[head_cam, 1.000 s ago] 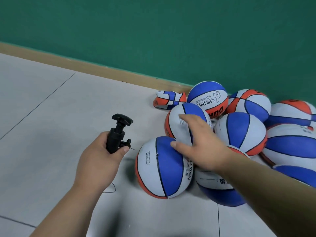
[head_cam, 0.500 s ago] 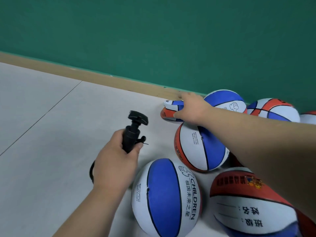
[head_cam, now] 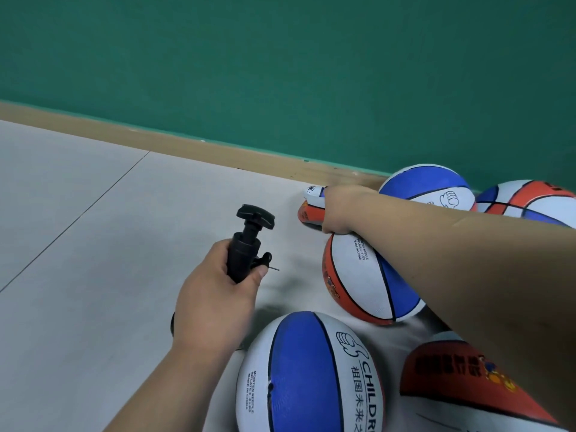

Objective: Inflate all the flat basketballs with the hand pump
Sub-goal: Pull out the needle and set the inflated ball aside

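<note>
The flat, crumpled blue-white-orange rubber basketball (head_cam: 311, 204) lies just beside the tan wooden skirting (head_cam: 187, 148), the right hand (head_cam: 341, 210) curling its fingers onto it. Near its left, the left hand (head_cam: 215, 304) clamps the black plastic hand pump (head_cam: 244, 251) — its bare needle (head_cam: 276, 269) could jab skin or bend against the round inflated balls (head_cam: 358, 275) crowding the flat one's front and right. Left of it, grey floor (head_cam: 93, 244) lies open.

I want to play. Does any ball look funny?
Yes. The crumpled blue, white and orange basketball beside the wooden skirting board, held by the right hand, looks squashed flat, not round.
</note>
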